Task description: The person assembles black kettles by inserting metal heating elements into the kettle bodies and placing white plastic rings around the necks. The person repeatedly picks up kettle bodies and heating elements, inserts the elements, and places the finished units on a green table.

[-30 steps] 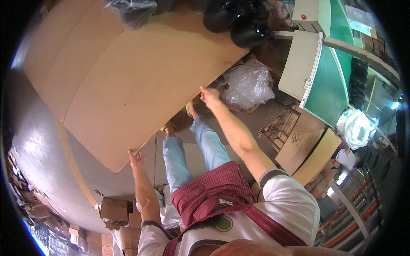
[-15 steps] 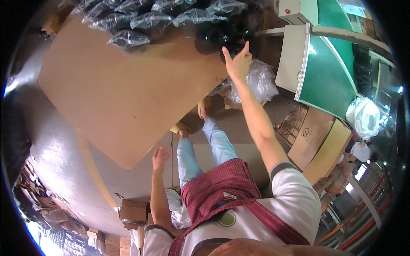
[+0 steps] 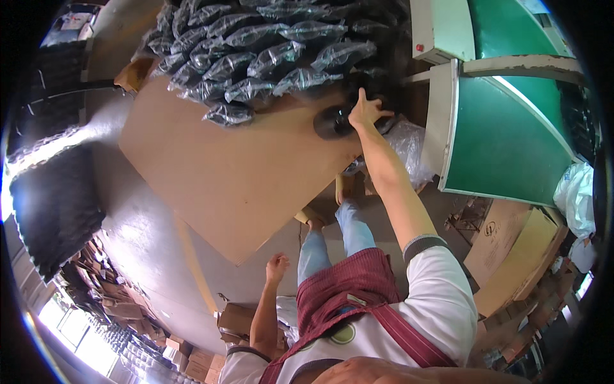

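My right hand reaches forward with its fingers spread over a glossy black rounded object. That object sits at the right end of a large brown cardboard sheet; whether my fingers touch it I cannot tell. Beyond the sheet's far edge lie rows of dark objects in clear plastic bags. My left hand hangs low beside my leg, fingers loosely bent and apart, with nothing in it.
Clear plastic wrapping bulges just right of my right forearm. A green-topped bench with a pale frame stands to the right, with cardboard boxes below it. Dark stacked goods stand at the left.
My view has shifted, so the sheet and bagged rows sit further right and lower, with more rows showing. My right hand has turned and spread over the black object. My left hand stays low.
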{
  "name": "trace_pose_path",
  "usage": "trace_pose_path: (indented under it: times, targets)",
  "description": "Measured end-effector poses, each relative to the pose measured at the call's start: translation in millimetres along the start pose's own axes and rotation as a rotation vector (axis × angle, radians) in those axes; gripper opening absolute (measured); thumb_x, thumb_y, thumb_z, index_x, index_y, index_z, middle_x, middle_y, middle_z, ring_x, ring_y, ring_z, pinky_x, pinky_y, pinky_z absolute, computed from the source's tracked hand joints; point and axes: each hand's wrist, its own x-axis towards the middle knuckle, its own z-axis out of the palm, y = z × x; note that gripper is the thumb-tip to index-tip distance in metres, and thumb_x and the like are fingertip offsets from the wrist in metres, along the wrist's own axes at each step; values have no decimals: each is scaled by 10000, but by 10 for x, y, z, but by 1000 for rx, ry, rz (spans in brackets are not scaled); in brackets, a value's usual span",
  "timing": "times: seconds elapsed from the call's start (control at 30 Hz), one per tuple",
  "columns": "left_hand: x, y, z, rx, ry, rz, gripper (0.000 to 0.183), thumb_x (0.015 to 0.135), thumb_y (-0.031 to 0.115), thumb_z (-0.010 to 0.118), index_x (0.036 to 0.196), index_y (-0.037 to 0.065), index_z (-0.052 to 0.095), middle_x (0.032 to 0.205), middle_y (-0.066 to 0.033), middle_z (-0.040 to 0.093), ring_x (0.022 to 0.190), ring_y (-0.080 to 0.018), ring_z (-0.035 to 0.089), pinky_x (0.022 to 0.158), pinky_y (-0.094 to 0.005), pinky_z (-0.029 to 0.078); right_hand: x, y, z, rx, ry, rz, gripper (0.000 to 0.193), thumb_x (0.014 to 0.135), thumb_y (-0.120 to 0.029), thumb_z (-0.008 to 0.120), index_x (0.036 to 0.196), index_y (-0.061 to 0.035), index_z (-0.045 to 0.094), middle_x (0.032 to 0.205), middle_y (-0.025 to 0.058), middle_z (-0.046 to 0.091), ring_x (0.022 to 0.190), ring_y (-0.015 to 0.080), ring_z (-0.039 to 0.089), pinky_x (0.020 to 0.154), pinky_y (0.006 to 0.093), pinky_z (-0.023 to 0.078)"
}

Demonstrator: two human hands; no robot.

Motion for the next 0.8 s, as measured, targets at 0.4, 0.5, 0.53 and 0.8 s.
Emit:
trace_pose_path:
  times: [0.4, 0.5, 0.53, 0.8]
  targets:
    - [-173, 1368, 798, 99, -82, 142, 363, 962, 199, 593, 1277, 18, 602, 1046, -111, 725, 923, -217, 718, 763, -315, 555, -2053, 882, -930, 264, 37, -468, 789, 697, -180, 817, 1383, -89, 438, 1117, 288, 569, 1084, 448, 571, 988, 613, 377]
    - [588, 209, 590, -560, -219, 377, 298, 928, 168, 619, 1190, 36, 670, 973, -81, 746, 937, -357, 709, 808, -412, 565, -2797, 1415, -1845, 340, -13, -569, 843, 619, -251, 864, 1329, -29, 468, 1133, 213, 569, 1116, 398, 539, 1004, 511, 402]
    - [640, 380, 635, -283, -164, 338, 314, 932, 181, 616, 1202, 27, 657, 976, -91, 742, 922, -329, 714, 784, -395, 564, -2881, 1617, -2094, 296, -4, -581, 808, 626, -224, 852, 1311, -16, 477, 1140, 206, 568, 1117, 402, 534, 1021, 507, 397]
    - [596, 1289, 515, 282, -194, 171, 341, 967, 219, 600, 1209, -21, 621, 962, -126, 723, 795, -182, 709, 651, -291, 548, -2811, 3290, -3606, 164, 288, -126, 722, 703, 1, 767, 1342, -135, 459, 1116, 239, 581, 1062, 464, 562, 897, 552, 448]
